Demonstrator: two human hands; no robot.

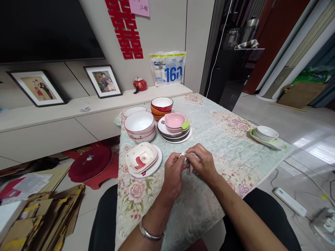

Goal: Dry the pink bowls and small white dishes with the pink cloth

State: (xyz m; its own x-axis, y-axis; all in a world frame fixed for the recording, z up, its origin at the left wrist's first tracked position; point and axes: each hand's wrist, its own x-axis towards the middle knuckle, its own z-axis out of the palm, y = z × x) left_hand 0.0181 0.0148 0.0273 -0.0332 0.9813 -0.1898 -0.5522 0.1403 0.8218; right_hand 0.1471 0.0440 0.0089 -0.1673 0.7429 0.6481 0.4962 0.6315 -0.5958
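Note:
My left hand (pixel 174 170) and my right hand (pixel 203 162) meet over the floral tablecloth (pixel 225 139), both closed on a small white cloth (pixel 186 157) held between their fingers. Most of the cloth is hidden by my fingers. A silver bracelet (pixel 149 233) circles my left wrist. Just left of my hands lies a square white dish with a red pattern (pixel 141 158) on a round plate. Behind my hands a pink bowl with a green handle (pixel 176 121) sits on a stack of plates (pixel 175 134).
A stack of white bowls (pixel 139 125) and a red-and-orange bowl stack (pixel 161 105) stand at the table's far side. Small white dishes on a green tray (pixel 266 136) sit at the right edge. A power strip (pixel 290 201) lies on the floor, cardboard (pixel 39 219) at left.

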